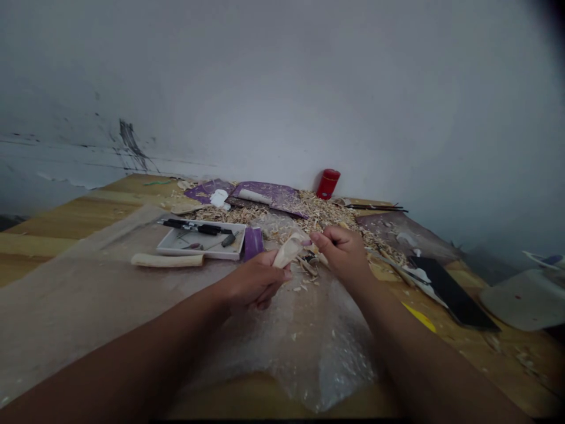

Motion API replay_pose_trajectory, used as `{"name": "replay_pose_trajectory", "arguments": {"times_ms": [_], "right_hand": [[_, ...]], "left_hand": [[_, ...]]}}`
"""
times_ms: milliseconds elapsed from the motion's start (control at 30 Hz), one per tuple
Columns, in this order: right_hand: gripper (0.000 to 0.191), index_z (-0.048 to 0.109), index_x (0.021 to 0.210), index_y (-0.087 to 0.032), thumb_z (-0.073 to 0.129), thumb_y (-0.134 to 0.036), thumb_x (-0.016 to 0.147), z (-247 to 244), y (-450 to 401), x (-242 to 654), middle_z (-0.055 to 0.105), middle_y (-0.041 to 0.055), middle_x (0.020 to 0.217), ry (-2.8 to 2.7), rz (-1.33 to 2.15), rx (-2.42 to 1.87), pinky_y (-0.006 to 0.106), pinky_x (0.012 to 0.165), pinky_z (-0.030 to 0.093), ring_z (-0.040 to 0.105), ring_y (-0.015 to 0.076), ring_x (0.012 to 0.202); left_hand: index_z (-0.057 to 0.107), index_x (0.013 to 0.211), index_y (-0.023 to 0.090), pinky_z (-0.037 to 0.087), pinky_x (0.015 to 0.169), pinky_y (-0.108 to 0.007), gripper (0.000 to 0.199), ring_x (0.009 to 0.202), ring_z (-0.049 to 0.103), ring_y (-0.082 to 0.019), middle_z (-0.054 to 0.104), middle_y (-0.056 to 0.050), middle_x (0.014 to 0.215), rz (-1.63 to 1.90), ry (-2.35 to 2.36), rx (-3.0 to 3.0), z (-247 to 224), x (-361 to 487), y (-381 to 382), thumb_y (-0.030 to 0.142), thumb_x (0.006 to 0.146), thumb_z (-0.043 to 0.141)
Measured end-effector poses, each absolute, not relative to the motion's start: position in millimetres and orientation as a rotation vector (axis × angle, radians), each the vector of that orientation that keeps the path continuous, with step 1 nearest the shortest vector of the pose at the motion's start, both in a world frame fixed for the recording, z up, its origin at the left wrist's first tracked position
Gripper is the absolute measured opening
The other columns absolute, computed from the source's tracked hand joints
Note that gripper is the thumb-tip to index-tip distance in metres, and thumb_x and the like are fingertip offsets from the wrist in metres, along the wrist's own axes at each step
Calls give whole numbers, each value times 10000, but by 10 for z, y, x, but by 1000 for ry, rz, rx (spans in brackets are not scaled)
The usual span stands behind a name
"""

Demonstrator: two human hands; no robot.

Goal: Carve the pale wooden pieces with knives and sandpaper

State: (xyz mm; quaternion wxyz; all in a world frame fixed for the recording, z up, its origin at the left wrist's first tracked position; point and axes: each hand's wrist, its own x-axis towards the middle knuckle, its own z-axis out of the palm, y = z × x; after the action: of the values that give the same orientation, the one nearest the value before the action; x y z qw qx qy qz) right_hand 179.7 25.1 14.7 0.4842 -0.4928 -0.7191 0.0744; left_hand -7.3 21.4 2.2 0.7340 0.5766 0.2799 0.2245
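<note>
My left hand (pixel 260 281) is closed around a pale carved wooden piece (pixel 289 249) with a hollowed, spoon-like end pointing up and right. My right hand (pixel 342 250) has its fingers pinched on a small purplish piece (pixel 306 242), which meets the hollow's edge; its exact kind is too small to tell. Wood shavings (pixel 309 266) lie just beyond and below the hands. Left of them stands a shallow white box (pixel 200 254) holding black-handled pens or tools (pixel 194 226) and small bits. A bare wooden stick (pixel 168 260) rests in front of it.
Plastic sheeting (pixel 110 294) covers much of the wooden table (pixel 53 218). A purple block (pixel 253 242) sits beside the box. Purple sheets (pixel 269 191), heaped shavings (pixel 324 212) and a red can (pixel 328 184) are near the wall. A black flat slab (pixel 452 291) lies at right.
</note>
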Motion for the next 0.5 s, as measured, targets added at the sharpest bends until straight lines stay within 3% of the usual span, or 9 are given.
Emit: {"name": "replay_pose_trajectory", "arguments": {"times_ms": [500], "right_hand": [[369, 385, 452, -177, 513, -328, 763, 108, 260, 1776, 346, -50, 441, -1752, 150, -1178, 210, 446, 256, 341, 74, 442]], "left_hand": [[359, 741, 199, 241, 282, -156, 74, 232, 212, -42, 314, 130, 314, 474, 613, 1275, 27, -67, 221, 209, 742, 432]]}}
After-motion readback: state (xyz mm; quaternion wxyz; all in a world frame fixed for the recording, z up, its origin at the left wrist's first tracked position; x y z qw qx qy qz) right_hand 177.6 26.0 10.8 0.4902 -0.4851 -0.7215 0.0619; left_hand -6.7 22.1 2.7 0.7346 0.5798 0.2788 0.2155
